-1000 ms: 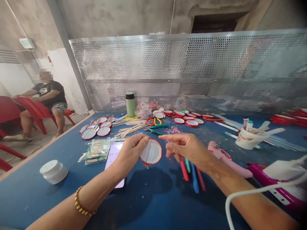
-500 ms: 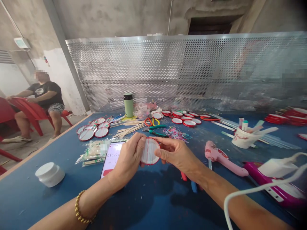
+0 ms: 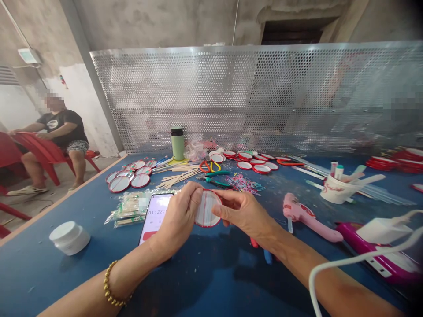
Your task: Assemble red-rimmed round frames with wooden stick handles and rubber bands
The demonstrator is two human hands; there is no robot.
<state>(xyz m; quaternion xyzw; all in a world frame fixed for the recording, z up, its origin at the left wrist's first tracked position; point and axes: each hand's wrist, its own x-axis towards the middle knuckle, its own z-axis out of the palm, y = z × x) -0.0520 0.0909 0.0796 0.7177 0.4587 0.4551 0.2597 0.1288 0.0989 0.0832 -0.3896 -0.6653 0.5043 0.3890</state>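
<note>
Between my two hands is a round, red-rimmed disc [image 3: 206,211] with a pale, shiny face and faint lines running across it. My left hand [image 3: 181,211] wraps its left edge, thumb on top, a beaded bracelet at the wrist. On the opposite edge my right hand [image 3: 236,209] pinches with the thumb over the face; its other fingers are partly hidden behind the disc. Behind the left hand lies a phone [image 3: 155,218] with a timer on its screen. Teal-handled pliers [image 3: 214,177] and a heap of coloured strings [image 3: 246,183] lie just beyond the disc.
Similar red-rimmed discs [image 3: 119,183] lie at left, with more [image 3: 261,169] at the back. A pink glue gun [image 3: 309,220], a paper cup of pens [image 3: 337,191] and a purple power strip [image 3: 380,259] with a white cable occupy the right. A white jar [image 3: 69,237] stands left.
The view has shifted very slightly. Both hands keep their hold on the disc, which stays in nearly the same place and tilt.
</note>
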